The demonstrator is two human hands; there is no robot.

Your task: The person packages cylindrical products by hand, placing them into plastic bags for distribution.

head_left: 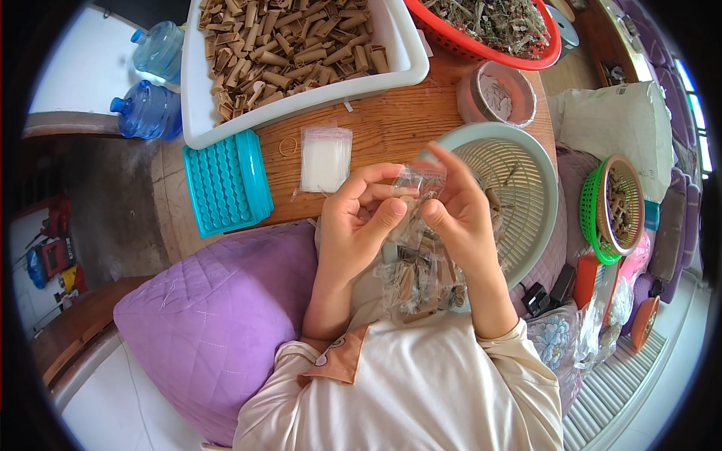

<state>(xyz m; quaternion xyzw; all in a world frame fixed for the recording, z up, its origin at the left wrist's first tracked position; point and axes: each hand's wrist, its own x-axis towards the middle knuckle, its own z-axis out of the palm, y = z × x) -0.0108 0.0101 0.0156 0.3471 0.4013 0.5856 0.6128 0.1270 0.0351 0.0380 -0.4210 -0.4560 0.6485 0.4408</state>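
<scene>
In front of my chest, a small clear plastic bag (419, 183) is between my two hands. My left hand (363, 218) pinches its left side, with the thumb toward me and the fingers bent behind. On the other side my right hand (462, 210) grips the bag near the top; its index finger is raised and slightly blurred. What lies inside the bag is hard to make out. Below the hands, several clear packets with brown pieces (425, 282) are heaped by my lap, partly over the grey-green colander (543, 203). A stack of flat clear bags (326, 159) lies on the table.
A white tub (301, 96) full of short brown rolled pieces takes up the table's far left. Nearer are a turquoise ridged tray (226, 184) and a rubber band (288, 146). A red basket (553, 56) of dried plant bits and a pinkish tub (466, 98) stand far right.
</scene>
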